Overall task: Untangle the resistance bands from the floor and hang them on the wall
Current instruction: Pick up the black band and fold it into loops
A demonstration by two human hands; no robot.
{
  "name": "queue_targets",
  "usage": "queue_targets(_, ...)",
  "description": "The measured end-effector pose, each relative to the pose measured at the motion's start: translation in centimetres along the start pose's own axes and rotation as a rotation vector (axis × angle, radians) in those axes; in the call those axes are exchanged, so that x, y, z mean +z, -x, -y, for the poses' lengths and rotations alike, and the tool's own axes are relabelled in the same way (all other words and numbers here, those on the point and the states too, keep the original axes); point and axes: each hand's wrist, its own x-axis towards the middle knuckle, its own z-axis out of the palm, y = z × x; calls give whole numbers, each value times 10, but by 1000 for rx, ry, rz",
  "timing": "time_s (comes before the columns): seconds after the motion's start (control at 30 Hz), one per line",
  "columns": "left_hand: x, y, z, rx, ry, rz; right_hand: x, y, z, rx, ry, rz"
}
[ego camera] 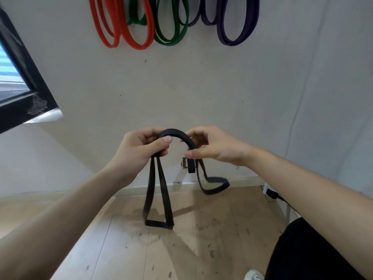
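**Item 1:** black resistance band (174, 131), held up before the wall (262, 87) and arched between both hands.
- 1 long loop hangs from the left hand (141, 147) down to the wooden floor (201, 249) (whether its lower end touches the boards cannot be told).
- A shorter loop trails below the right hand (211, 147), near the skirting.
- Left hand: fingers curled round the band, thumb on top.
- Right hand: pinches the band between thumb and fingers.

**Item 2:** orange bands (139, 46), green bands (169, 43) and purple bands (232, 43), hanging side by side on the wall above, tops out of frame.

**Item 3:** black window frame (26, 81), at left.

**Item 4:** plug (271, 193), at the skirting on the right.
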Motion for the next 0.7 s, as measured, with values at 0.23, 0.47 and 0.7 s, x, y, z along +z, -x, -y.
queue_targets(0.23, 0, 5, 2, 33, -112, 91, 21, -5, 10, -85, -35, -70)
queue_targets(0.47, -9, 4, 16, 48, -367, 147, 12, -1, 17, -120, -51, -148)
queue_targets(0.7, -10, -1, 26, 54, -435, 164, -5, 1, 17, -161, -93, -294)
